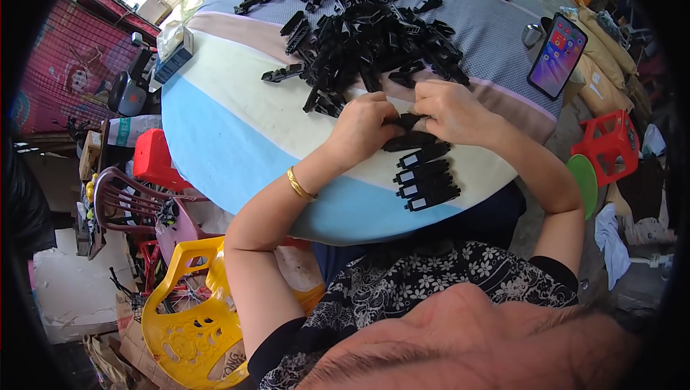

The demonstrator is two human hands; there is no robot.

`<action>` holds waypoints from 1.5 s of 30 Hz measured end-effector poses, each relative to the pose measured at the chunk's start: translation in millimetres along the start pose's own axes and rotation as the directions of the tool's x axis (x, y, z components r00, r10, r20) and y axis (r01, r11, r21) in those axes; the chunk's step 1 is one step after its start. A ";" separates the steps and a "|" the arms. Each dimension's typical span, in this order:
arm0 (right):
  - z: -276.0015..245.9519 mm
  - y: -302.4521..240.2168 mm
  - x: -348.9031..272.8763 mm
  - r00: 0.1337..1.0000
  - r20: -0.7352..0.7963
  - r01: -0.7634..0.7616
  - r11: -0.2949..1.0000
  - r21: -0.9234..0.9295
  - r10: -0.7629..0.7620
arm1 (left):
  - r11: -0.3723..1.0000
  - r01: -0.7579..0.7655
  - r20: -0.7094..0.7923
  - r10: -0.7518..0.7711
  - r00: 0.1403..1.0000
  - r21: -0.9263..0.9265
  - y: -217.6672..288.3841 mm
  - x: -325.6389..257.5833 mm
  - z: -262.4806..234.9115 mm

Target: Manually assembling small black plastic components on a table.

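both hands meet over a small black plastic part (405, 121) near the bench's near edge, a bit right of the middle. left hand (363, 128) has its fingers curled shut on the part's left end, right hand (449, 110) pinches the right end, so the part sits between them just above the cloth. can't make out its exact shape, the fingers cover most of it.

right below the hands is a dark oval piece (408, 141), and under that a neat row of clips (425, 176) lying side by side, running down to the near edge. each has a little pale window at its left end.

behind the hands, toward the middle and far edge, there's a big loose pile (366, 34) of the same black parts, a few strays off to its left.

the bench (215, 138) is round with a striped cloth, blue, cream, pink and grey check. a phone (557, 54) with a lit screen leans up at the right edge. gold bangle (299, 184) on the left wrist.

off the bench on the left: a yellow chair (188, 318) and a red stool (152, 159). another red stool (609, 144) on the right.
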State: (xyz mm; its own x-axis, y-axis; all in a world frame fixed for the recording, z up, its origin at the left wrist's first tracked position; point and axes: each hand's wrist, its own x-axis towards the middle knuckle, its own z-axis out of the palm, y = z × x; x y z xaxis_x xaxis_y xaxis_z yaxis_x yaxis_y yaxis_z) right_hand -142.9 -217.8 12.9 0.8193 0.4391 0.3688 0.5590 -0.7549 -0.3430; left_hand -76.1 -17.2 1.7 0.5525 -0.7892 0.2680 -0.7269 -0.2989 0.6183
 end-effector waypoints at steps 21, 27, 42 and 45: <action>-23.5 13.8 20.9 0.938 0.053 -0.345 0.907 0.242 0.342 | 0.660 0.157 -0.016 -0.248 0.969 -0.735 -9.7 10.3 -51.0; -25.8 22.0 7.9 0.957 0.029 -0.281 0.946 -0.164 0.289 | 0.998 0.066 -0.101 -0.066 0.993 -0.004 -9.4 2.9 -3.2; 3.0 14.2 10.1 1.000 -0.016 0.021 0.992 0.121 -0.019 | 0.994 0.098 -0.078 -0.102 0.992 -0.048 -3.6 5.5 3.4; -1.9 14.5 11.5 0.998 0.056 -0.017 0.988 0.155 0.008 | 0.999 0.046 -0.057 -0.047 0.997 -0.014 -3.8 7.1 -3.3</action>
State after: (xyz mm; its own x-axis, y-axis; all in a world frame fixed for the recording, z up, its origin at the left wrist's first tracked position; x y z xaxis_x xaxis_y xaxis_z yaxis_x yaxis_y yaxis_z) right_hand -125.6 -224.6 13.9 0.8298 0.4590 0.3173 0.5580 -0.6779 -0.4787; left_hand -68.1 -20.0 3.7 0.6082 -0.7426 0.2806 -0.6951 -0.3275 0.6399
